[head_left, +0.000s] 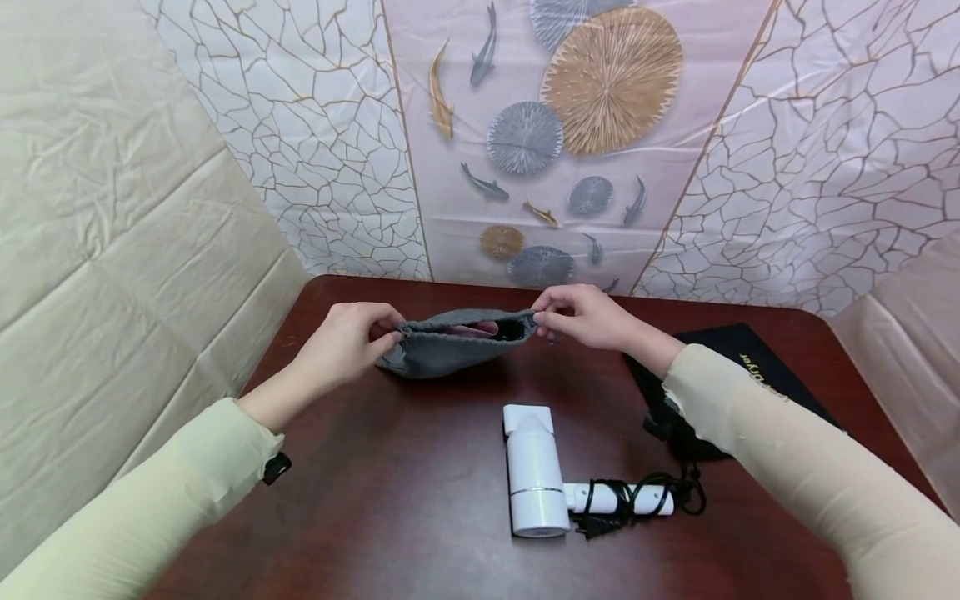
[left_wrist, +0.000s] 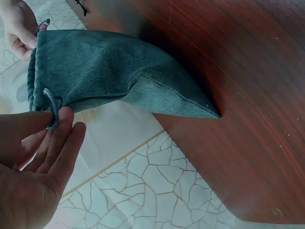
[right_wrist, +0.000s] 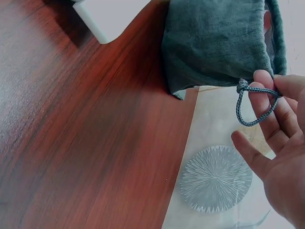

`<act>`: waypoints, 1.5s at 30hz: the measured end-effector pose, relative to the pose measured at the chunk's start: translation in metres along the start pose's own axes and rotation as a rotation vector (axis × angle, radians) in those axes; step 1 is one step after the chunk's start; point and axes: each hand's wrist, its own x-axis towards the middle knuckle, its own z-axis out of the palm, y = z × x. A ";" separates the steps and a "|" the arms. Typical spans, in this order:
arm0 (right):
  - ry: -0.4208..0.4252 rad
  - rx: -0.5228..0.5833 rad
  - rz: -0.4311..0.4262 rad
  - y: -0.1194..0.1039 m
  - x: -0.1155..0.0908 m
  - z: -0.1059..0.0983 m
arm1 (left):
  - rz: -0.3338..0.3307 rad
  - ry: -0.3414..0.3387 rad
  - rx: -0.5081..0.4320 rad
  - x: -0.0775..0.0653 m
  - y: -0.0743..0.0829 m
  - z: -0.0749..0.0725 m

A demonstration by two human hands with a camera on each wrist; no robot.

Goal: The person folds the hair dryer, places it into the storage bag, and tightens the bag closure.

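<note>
"Where's the bag (head_left: 450,354), and is it safe up there?"

"It's held over the far part of the bench (head_left: 420,467), with a hand at each end of its mouth. The left hand (head_left: 348,337) pinches one corner of the hem between thumb and fingers. The right hand (head_left: 581,317) pinches the other, one finger standing away from the rest. Small grips on soft cloth, though: if either slips, that side sags and the mouth folds in."

"And the strings?"

"A knotted loop (right_wrist: 239,112) hangs at the right hand, and a second loop (left_wrist: 53,109) sits by the other. Should a fingertip catch in one, an outward tug could cinch the mouth instead of spreading it."

"I see something pinkish (head_left: 480,328) inside."

"Can't tell what it is. If it's loose, tipping the bag might spill it."

"What about the dryer (head_left: 536,471)?"

"It lies nearer the person, apart from both hands, its cord (head_left: 625,500) wound untidily round the handle (head_left: 658,500). The right sleeve (head_left: 765,450) passes close by; swung low, it might snag a coil and drag the dryer, or shove the black case (head_left: 723,340) beneath that arm."
</note>
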 end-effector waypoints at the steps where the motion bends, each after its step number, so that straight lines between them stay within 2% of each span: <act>1: -0.003 -0.007 -0.002 0.000 -0.001 -0.001 | 0.013 0.004 0.017 0.000 0.002 0.000; 5: 0.003 -0.044 -0.020 -0.003 -0.002 -0.005 | 0.062 0.029 0.116 0.000 0.009 -0.001; 8: 0.014 -0.041 -0.031 -0.004 -0.002 -0.005 | 0.058 0.039 0.159 0.000 0.012 -0.001; 13: 0.034 -0.006 -0.024 -0.007 -0.001 -0.001 | -0.004 0.027 0.069 0.001 0.004 -0.002; 16: 0.038 -0.016 -0.002 -0.008 -0.002 -0.001 | -0.037 -0.028 0.019 0.001 -0.001 -0.008; 20: 0.038 -0.017 0.018 -0.006 -0.003 -0.004 | -0.080 -0.148 -0.030 -0.001 -0.004 -0.019; 24: 0.038 0.011 0.012 -0.006 -0.004 -0.004 | -0.161 -0.229 -0.139 -0.002 -0.006 -0.023; 27: 0.038 0.034 0.007 -0.006 -0.002 -0.003 | -0.244 -0.240 -0.264 -0.004 -0.007 -0.019; 33: 0.040 0.054 0.004 -0.007 -0.001 0.002 | -0.402 -0.163 -0.561 -0.003 -0.007 -0.005; 39: 0.036 0.074 -0.010 -0.010 -0.001 0.007 | -0.461 -0.101 -0.793 -0.001 -0.005 0.006; 42: 0.036 0.085 -0.022 -0.012 0.000 0.009 | -0.493 -0.079 -0.880 0.000 -0.004 0.008; 45: 0.031 0.081 -0.037 -0.014 0.001 0.011 | -0.513 -0.058 -0.911 0.001 -0.005 0.009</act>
